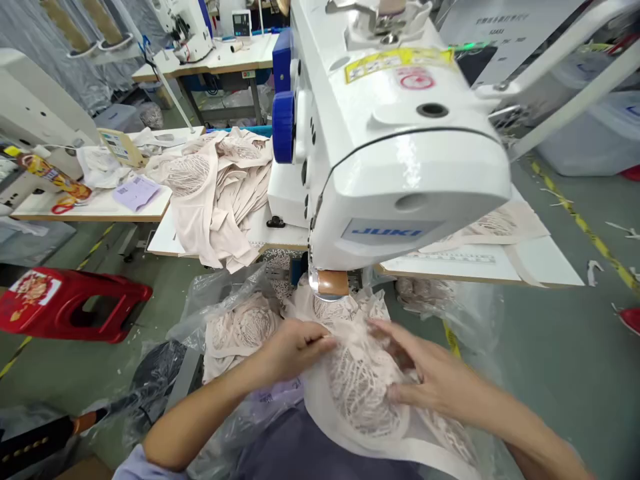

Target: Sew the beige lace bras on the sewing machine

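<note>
A pale beige lace bra (365,387) hangs from below the sewing machine (400,167) down over my lap. My left hand (303,347) pinches its upper edge between thumb and fingers, just under the machine head. On the other side, my right hand (425,367) is slightly blurred, with thumb and fingers apart against the lace cup. Its fingertips touch the fabric without a visible grip. The needle area is hidden behind the machine head. More beige lace pieces (245,327) lie in clear plastic to the left of my left hand.
A pile of beige bras (215,180) covers the table to the left of the machine. More fabric (500,227) lies on the right table leaf. A red plastic stool (75,303) is on the floor at left. A drink bottle (50,175) and red-handled scissors (64,204) rest on the neighbouring table.
</note>
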### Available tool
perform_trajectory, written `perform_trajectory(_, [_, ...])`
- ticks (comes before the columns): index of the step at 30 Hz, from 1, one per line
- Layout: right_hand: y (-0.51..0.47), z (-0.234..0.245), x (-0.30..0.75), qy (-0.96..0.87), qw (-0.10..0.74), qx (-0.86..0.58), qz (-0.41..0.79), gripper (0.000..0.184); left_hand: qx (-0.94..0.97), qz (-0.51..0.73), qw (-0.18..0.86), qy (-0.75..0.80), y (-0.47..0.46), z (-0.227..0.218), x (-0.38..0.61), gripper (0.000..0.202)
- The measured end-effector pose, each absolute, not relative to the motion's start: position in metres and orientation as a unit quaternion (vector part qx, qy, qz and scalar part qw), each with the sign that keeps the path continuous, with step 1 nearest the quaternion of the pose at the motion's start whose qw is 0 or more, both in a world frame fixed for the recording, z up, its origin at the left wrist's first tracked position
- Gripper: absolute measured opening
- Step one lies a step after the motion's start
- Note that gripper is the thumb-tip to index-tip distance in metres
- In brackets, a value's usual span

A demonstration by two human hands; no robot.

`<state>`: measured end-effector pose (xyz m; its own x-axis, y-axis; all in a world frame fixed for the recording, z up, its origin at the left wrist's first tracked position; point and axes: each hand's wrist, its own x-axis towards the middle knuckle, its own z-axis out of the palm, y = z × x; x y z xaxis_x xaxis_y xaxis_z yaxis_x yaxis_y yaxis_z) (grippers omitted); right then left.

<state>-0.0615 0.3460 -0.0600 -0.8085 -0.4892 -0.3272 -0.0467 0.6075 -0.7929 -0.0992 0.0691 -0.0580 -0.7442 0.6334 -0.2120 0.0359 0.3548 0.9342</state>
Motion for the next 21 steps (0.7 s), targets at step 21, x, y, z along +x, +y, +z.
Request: perform_trajectory(21, [0.302,-0.069,-0.162,0.787,0.125,-0.048,-0.602,0.045,0.020,0.430,0.114,0.896,0.079,-0.034,-0.171,0.049])
